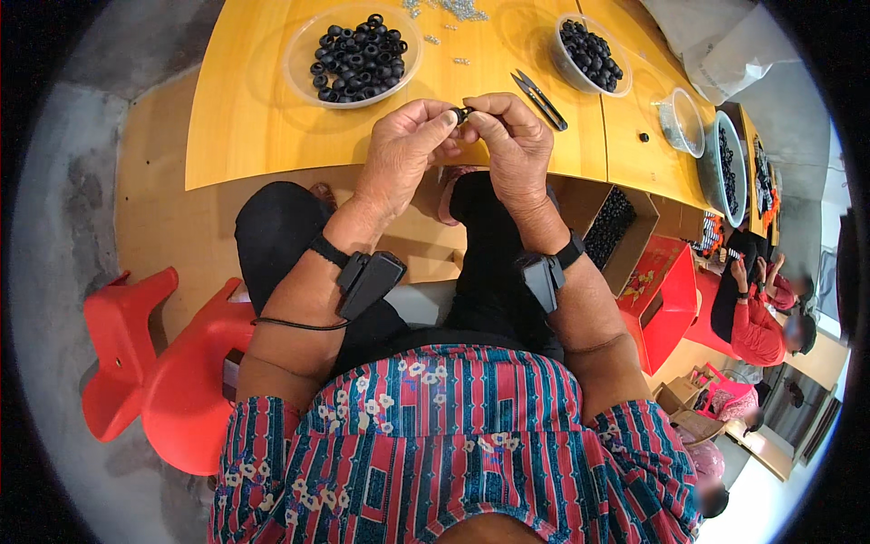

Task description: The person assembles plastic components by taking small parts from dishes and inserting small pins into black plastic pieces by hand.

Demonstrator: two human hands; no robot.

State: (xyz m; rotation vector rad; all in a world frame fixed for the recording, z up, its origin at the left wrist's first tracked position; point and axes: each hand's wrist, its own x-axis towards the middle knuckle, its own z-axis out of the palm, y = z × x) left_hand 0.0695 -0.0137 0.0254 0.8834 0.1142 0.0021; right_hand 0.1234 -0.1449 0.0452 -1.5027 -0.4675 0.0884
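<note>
My left hand (403, 145) and my right hand (515, 145) meet above the table's near edge, thumbs and forefingers pinched on a small black ring-like part (462, 115). Fingers hide most of it. Beyond my left hand stands a clear plastic bowl (297, 56) of rounded black parts with holes (358, 59). Small silvery metal pieces (460, 9) lie loose at the far edge, a few nearer. Right of my hands rests a pair of black thread snips (541, 102), blades pointing away. A second clear bowl (623, 88) holds more black parts.
On the yellow table (245, 118) at right are one loose black part (644, 138), a clear tub (681, 121) and a pale blue basin (738, 172). Below sit a carton (645, 227) of black pieces and a red box (671, 299). Red chairs (195, 381) stand left; other people (757, 331) sit right.
</note>
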